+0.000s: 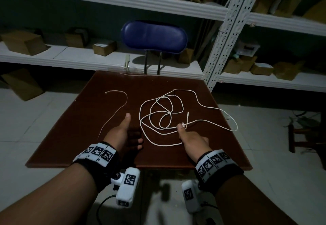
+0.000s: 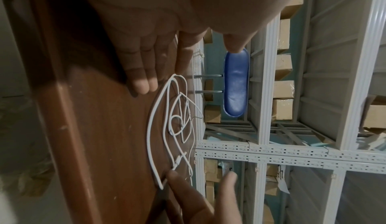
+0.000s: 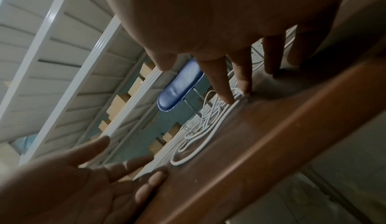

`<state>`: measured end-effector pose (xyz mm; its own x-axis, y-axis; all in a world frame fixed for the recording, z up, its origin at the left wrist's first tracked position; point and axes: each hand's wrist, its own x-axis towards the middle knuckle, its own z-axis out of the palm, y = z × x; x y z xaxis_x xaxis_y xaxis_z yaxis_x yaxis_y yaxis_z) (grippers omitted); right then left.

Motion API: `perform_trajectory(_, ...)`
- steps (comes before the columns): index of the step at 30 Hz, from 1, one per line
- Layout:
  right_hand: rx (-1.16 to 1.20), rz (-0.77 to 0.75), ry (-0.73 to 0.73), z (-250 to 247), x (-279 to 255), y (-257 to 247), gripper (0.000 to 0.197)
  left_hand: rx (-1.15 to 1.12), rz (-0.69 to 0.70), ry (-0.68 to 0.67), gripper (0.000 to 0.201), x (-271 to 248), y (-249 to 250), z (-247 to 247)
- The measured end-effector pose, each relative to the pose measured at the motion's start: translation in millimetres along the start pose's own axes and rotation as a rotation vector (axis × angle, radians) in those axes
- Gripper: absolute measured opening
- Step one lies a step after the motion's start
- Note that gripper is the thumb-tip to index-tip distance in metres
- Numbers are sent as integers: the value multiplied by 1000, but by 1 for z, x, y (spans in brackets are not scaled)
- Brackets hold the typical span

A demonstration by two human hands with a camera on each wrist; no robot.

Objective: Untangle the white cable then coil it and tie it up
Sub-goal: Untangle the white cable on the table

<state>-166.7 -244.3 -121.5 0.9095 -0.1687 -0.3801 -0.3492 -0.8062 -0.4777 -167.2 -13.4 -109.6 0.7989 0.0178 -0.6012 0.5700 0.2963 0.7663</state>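
Two hands reach over the dark brown wooden table (image 1: pixel 74 118). The left hand (image 1: pixel 121 133) hovers with fingers straight and spread, thumb up, holding nothing, just left of the tangled thin white cable (image 1: pixel 158 113). The right hand (image 1: pixel 191 141) has straight fingers resting on the cable's near loops, close to a white connector end; no grip is visible. The cable lies in loose overlapping loops at mid-table.

Cable (image 1: pixel 164 111): white, as is the loose cord (image 1: pixel 121 104) to my left. Desk (image 1: pixel 84 122): dark reddish-brown, wood-grained in the wrist views. My wristbands (image 1: pixel 98 156): black, carrying white panels with black square-code markings. Chair back (image 1: pixel 154 36): glossy blue. Shelving (image 1: pixel 114 0): white, its upright perforated. Boxes (image 1: pixel 104 47): tan. Floor (image 1: pixel 26 118): pale grey tile.
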Motion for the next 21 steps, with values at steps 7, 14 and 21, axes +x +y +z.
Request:
perform_trajectory(7, -11, -72, 50, 3, -8, 2, 94, 23, 2, -33, 64, -5, 0, 3)
perform_trajectory(14, 41, -170, 6, 7, -10, 0, 86, 23, -34, -74, 59, -8, 3, 2)
perform_trajectory(21, 249, -235, 58, 5, -15, 2, 56, 58, 61, -114, 7, -9, -7, 2)
